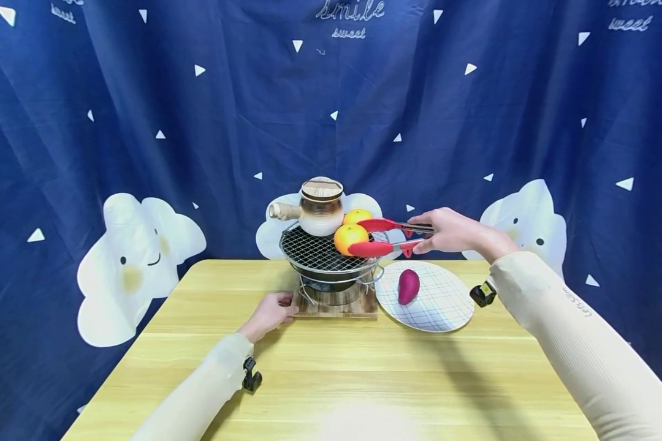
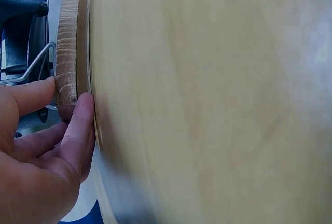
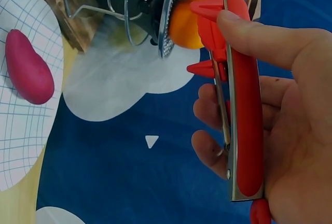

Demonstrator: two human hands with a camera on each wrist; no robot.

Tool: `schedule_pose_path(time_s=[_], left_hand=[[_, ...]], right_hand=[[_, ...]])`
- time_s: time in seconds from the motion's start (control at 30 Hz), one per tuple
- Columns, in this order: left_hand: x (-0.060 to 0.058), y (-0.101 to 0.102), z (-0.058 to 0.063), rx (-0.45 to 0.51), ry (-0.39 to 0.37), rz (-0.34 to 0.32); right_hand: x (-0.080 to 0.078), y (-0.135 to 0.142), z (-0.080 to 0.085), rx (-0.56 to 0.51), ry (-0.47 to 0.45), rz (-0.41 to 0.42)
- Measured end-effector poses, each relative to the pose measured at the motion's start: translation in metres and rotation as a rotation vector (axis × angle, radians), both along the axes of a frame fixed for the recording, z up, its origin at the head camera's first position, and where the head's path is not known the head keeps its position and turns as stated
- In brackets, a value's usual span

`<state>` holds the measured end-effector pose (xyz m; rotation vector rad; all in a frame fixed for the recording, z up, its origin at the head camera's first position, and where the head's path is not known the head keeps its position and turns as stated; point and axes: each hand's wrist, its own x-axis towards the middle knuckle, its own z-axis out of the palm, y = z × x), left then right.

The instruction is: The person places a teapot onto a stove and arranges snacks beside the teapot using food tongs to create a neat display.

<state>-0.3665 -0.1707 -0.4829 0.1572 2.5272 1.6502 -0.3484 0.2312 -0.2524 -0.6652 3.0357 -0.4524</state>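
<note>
the right hand (image 1: 449, 229) grips red tongs (image 1: 371, 248), whose two heads lie on either side of the front orange (image 1: 349, 237) at the right edge of the wire rack (image 1: 311, 250); i cannot tell whether they squeeze it. the rear orange (image 1: 357, 215) sits just behind, beside the pot (image 1: 321, 211). the left hand (image 1: 270, 315) pinches the front left corner of the wooden board (image 1: 336, 310) under the rack, near the surface's (image 1: 309, 367) back edge. to the right, a checked plate (image 1: 441, 300) carries a purple vegetable (image 1: 408, 286).

rear orange (image 1: 356, 215): partly behind front orange (image 1: 347, 237) | plate (image 3: 23, 136): cut by right-wrist view's left edge
</note>
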Motion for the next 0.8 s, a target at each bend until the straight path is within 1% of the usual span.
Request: schedule_pose_path(time_s=[0.17, 0.37, 0.63, 0.8], left_hand=[[-0.0006, 0.0001, -0.0008, 0.001, 0.002, 0.007], [-0.0005, 0.0008, 0.0002, 0.002, 0.009, -0.004], [-0.0003, 0.0017, 0.0027, -0.021, -0.001, -0.003], [0.0007, 0.0019, 0.0025, -0.035, 0.013, -0.003]], right_hand=[[-0.0039, 0.0011, -0.0008, 0.001, 0.0, 0.003], [-0.0058, 0.0025, -0.0011, 0.006, -0.006, -0.015], [-0.0081, 0.0015, -0.0015, 0.01, 0.001, -0.019], [-0.0091, 0.0005, -0.0023, 0.006, -0.01, -0.011]])
